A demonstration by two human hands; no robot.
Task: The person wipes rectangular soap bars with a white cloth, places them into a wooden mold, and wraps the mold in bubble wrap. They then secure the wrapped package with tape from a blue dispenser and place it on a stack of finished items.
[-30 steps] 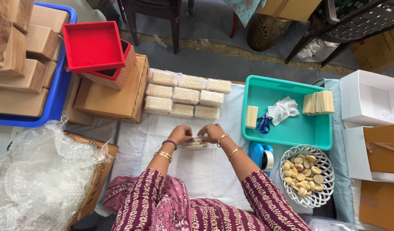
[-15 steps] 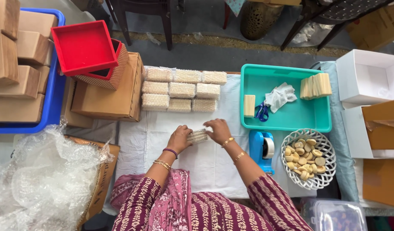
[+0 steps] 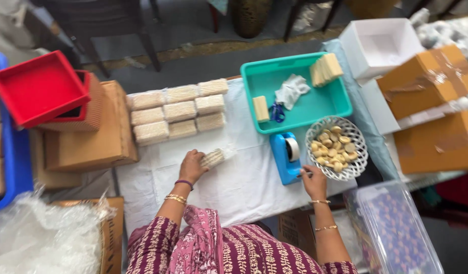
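Note:
My left hand (image 3: pixel 192 166) grips a small clear-wrapped beige packet (image 3: pixel 214 158) on the white sheet (image 3: pixel 244 177). My right hand (image 3: pixel 313 181) is at the front end of the blue tape dispenser (image 3: pixel 286 158), fingertips pinching at its cutter edge. Just beyond my left hand lie several wrapped beige packets (image 3: pixel 175 111) in neat rows.
A teal tray (image 3: pixel 340 101) holds beige bars, blue scissors and a crumpled cloth. A white lattice bowl (image 3: pixel 357 160) of small round pieces stands by the dispenser. Red trays (image 3: pixel 38 89) on cardboard boxes sit left; brown and white boxes right; a clear lidded tub (image 3: pixel 396 233) near right.
Both hands held the packet together before. My right hand has let go and moved right to the tape dispenser; my left hand keeps the packet. The camera has shifted left.

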